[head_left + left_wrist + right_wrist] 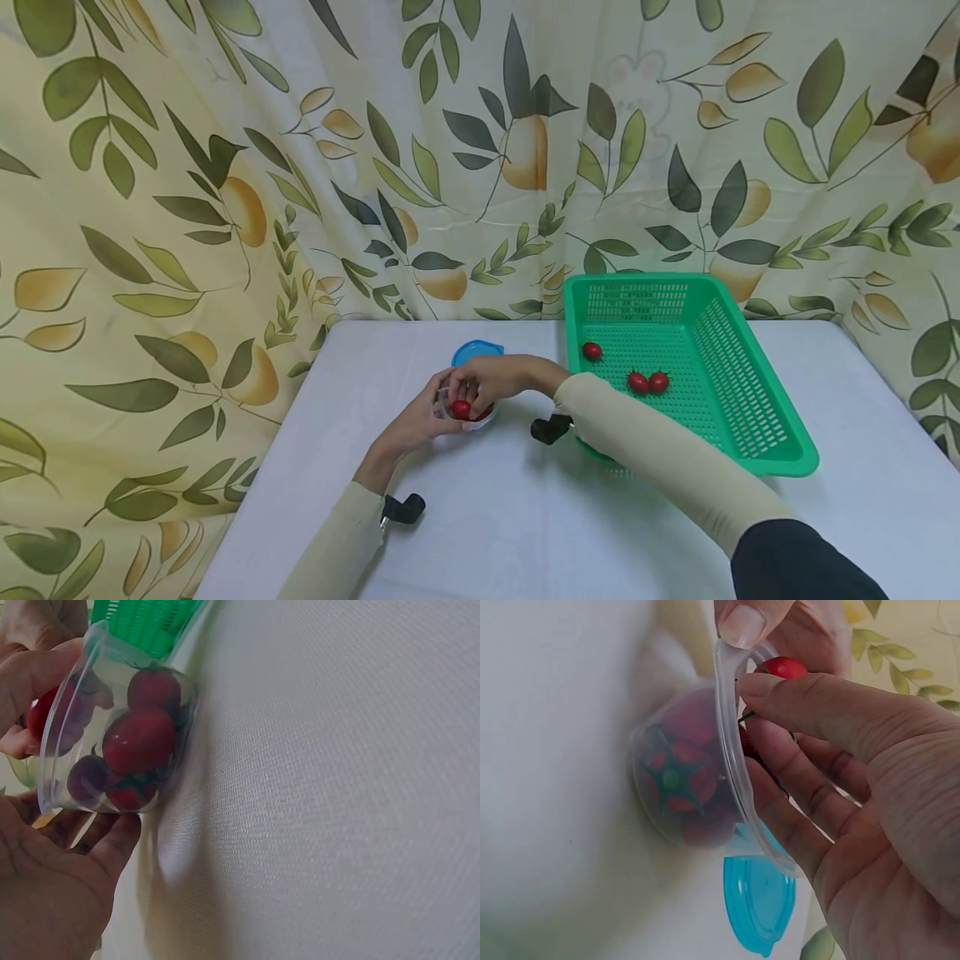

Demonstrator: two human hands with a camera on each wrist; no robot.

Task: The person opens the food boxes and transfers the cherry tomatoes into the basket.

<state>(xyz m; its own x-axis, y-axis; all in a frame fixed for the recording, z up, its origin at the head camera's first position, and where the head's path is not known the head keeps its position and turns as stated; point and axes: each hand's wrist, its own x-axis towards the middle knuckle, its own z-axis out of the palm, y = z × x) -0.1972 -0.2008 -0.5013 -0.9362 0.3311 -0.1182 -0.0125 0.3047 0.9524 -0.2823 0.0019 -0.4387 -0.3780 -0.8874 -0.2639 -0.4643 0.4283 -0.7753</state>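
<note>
A clear plastic cup [51, 769] stands on the white table, holding several red cherry tomatoes [140, 740] with green stems. My left hand [411, 421] grips it from the left side, fingers around the wall and thumb [744, 626] at the rim. Over its mouth, my right hand [498, 377] pinches one cherry tomato [786, 667] between thumb and fingers, right at the rim. Part of that tomato is hidden behind the fingers. Just behind the cup lies a blue lid [759, 900], partly covered by the right hand in the head view.
To the right stands a green perforated basket [765, 400] with three cherry tomatoes [638, 382] inside; my right forearm crosses its near left corner. A leaf-patterned curtain [300, 167] hangs behind the white table [480, 525].
</note>
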